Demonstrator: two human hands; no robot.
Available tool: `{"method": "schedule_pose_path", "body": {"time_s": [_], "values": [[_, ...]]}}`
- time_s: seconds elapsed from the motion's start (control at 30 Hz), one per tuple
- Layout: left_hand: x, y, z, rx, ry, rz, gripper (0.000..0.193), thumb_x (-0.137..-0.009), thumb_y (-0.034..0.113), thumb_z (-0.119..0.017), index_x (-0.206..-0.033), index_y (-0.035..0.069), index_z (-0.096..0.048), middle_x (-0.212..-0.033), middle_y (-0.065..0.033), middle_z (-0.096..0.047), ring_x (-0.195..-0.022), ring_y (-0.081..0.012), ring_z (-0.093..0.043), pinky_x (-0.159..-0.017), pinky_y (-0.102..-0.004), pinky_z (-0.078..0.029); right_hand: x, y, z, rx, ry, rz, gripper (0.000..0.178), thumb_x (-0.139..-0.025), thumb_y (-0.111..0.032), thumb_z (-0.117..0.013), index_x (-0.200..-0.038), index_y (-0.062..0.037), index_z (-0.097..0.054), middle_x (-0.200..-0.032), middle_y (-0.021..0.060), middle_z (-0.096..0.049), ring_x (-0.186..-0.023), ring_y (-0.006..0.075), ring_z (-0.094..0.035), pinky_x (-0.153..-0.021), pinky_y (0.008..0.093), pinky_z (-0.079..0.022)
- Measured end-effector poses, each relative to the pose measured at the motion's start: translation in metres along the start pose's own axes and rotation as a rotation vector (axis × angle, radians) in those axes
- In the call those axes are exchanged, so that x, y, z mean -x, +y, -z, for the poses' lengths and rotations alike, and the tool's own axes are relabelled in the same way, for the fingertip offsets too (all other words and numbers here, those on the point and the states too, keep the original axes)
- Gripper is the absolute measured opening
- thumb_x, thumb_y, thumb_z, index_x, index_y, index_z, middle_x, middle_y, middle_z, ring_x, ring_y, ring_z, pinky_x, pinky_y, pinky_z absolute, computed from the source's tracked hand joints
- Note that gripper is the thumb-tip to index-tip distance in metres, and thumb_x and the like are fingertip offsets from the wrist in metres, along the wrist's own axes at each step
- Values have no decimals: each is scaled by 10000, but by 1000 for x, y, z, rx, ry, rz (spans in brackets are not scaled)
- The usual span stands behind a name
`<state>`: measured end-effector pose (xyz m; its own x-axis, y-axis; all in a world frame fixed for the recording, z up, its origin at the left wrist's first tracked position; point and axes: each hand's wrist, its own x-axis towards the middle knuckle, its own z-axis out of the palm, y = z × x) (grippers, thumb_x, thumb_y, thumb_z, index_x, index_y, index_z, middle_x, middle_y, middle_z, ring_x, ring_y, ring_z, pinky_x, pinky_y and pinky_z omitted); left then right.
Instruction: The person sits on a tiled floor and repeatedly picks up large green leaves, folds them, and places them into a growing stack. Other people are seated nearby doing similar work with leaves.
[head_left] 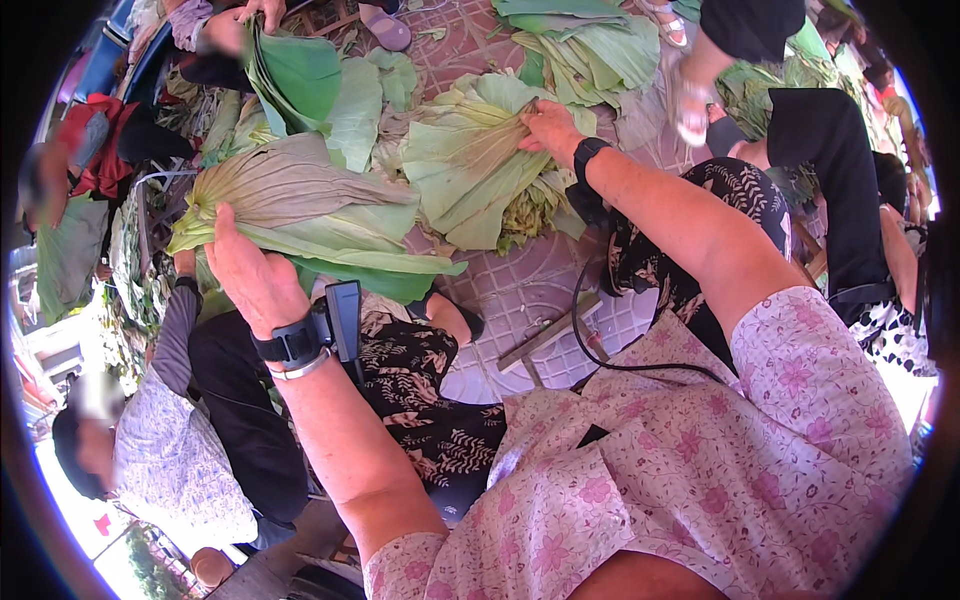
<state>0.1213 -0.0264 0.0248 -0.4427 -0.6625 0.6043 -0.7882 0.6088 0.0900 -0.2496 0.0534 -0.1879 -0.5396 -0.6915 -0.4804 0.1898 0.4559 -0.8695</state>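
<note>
L hand [255,280] grips folded lotus leaves [300,185], R hand [553,132] pinches 2nd bunch [460,160]; leaf-handling step, apparently; next move prob. calls for gentle two-handed support.

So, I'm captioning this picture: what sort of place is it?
Probably a shared, informal work area, perhaps outdoors: patterned paving underfoot, bunches of large leaves spread about, and other people gathered close around, at least one also handling leaves.
</note>
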Motion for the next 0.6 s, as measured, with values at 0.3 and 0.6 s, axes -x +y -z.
{"method": "schedule_pose_path", "body": {"time_s": [0.3,0.6], "values": [[-6,9,-9,217,-40,326,508,-787,-108,-507,-1293,-72,-496,-1020,-218,-537,-972,-386,-528,-896,-408,-431,-3,-3,15,309,92,-283,271,-885,-191,-612,-1073,3,-613,-943,196,-689,-790,297,-720,-667,381,-574],[-3,5,0,-4,-51,93,598,-687,-125,-469,-1284,-124,-477,-1136,-279,-574,-1031,-444,-514,-960,-460,-389,30,6,-40,1012,-256,880,142,-794,-101,-591,-928,-95,-637,-900,148,-643,-890,349,-644,-788,449,-508]]}}
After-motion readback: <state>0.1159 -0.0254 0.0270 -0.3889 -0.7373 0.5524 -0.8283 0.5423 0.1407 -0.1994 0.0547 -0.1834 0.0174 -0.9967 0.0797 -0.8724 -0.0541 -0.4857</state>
